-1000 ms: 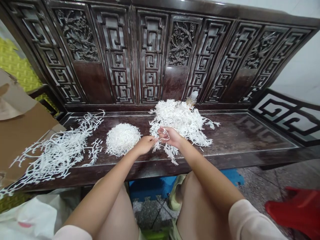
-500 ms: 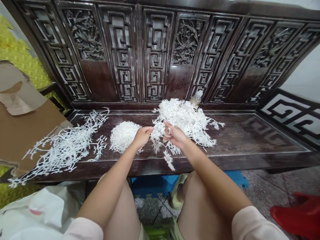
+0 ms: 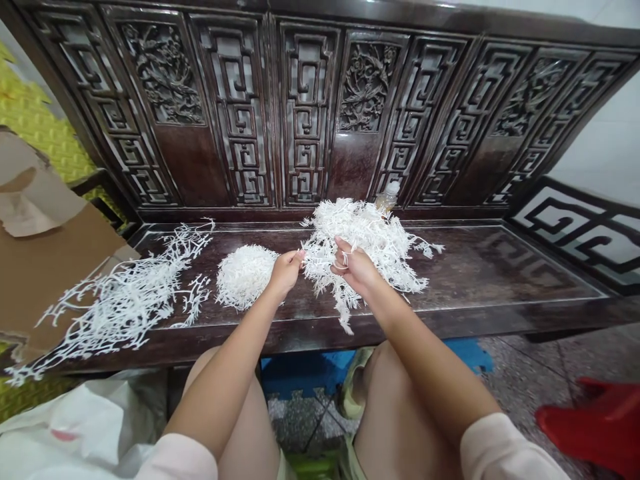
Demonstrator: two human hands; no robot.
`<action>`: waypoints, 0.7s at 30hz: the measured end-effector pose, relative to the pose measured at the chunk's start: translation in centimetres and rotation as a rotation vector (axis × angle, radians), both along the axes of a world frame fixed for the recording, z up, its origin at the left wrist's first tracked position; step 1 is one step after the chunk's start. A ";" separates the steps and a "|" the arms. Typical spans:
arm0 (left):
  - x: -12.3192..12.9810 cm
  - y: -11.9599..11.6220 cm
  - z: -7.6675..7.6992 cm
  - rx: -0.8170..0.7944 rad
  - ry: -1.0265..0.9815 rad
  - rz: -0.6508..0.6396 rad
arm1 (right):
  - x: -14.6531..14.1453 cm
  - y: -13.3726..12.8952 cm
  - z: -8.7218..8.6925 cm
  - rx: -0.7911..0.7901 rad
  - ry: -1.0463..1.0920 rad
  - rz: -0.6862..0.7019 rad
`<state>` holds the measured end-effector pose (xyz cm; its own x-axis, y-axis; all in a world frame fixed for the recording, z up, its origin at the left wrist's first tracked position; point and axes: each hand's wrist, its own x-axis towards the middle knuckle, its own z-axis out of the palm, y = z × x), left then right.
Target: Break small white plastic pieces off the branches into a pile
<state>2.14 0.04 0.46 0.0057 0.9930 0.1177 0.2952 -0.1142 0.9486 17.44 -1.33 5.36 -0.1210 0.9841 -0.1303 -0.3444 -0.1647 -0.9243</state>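
My left hand point(image 3: 286, 272) is closed in a pinch on the end of a white branched sprig point(image 3: 316, 256), between two white heaps. My right hand point(image 3: 356, 268) has its fingers curled round small white pieces at the sprig's other side, in front of the large white heap point(image 3: 370, 230). A smaller round heap of white pieces point(image 3: 245, 277) lies just left of my left hand. Further left, a tangle of bare white branched stems point(image 3: 133, 300) spreads over the bench and some cardboard.
The dark wooden bench point(image 3: 475, 267) has a carved back. A small clear bottle point(image 3: 388, 197) stands behind the large heap. Brown cardboard point(image 3: 55, 247) and a white bag point(image 3: 95, 420) are at left, a red object point(image 3: 595, 420) at lower right.
A sprig now stretches more plainly between my hands, and the hanging white clusters below them have shifted. The whole view has moved slightly.
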 end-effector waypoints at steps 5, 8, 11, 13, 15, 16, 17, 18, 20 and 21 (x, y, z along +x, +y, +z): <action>0.1 -0.2 0.0 -0.020 -0.047 0.029 | -0.1 -0.1 0.2 0.007 0.014 -0.017; 0.1 -0.3 -0.2 -0.029 -0.075 0.036 | -0.1 -0.1 0.2 -0.010 -0.002 -0.027; 0.2 -0.2 -0.5 -0.040 -0.089 0.039 | -0.2 -0.2 0.1 -0.020 -0.025 -0.022; 0.2 -0.2 -0.6 -0.041 -0.101 0.051 | -0.2 -0.1 -0.1 -0.021 -0.029 -0.014; 0.2 -0.1 -0.7 -0.054 -0.137 0.071 | -0.1 0.1 -0.4 -0.022 -0.019 -0.009; 0.3 0.0 -0.8 -0.068 -0.164 0.086 | 0.0 0.2 -0.5 -0.022 -0.014 -0.010; 0.3 0.0 -0.9 -0.086 -0.192 0.102 | 0.0 0.3 -0.6 -0.024 -0.010 -0.012; 0.4 -0.1 -1.0 -0.105 -0.216 0.117 | 0.0 0.4 -0.6 -0.027 -0.010 -0.018; 0.8 -0.2 -1.2 -0.134 -0.237 0.140 | -0.1 0.4 -0.6 -0.027 -0.018 -0.035; 1.1 -0.3 -1.3 -0.141 -0.232 0.144 | -0.3 0.3 -0.5 -0.027 -0.022 -0.046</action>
